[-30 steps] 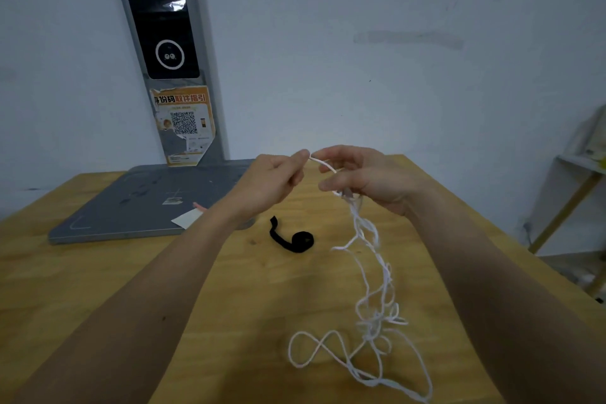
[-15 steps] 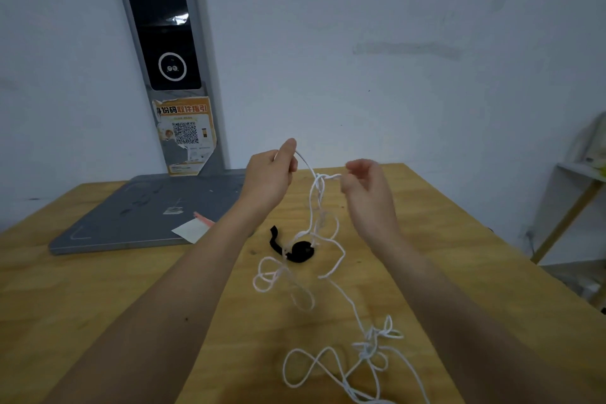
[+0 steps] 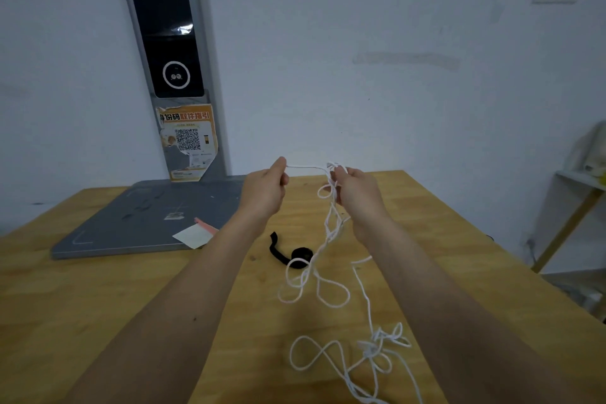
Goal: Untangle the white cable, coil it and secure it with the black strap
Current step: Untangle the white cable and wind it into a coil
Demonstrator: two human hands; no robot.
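White cable (image 3: pixel 331 236) pinched taut between left hand (image 3: pixel 262 190) and right hand (image 3: pixel 355 188), hanging down in tangled loops toward worktop's (image 3: pixel 98 298) near edge (black strap (image 3: pixel 292 256) behind).

white cable (image 3: pixel 331 233): tangled, held up, trailing onto table | black strap (image 3: pixel 292 255): flat

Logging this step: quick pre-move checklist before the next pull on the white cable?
1. Left hand pinches the cable end: ok.
2. Right hand holds the bunched loops: ok.
3. White cable free of tangles: not ok, knot cluster near the table's front edge.
4. Black strap clear of the cable: not ok, hanging loops overlap it.
5. Wooden table has room for coiling: ok.
6. Cable's far end located: cannot tell.
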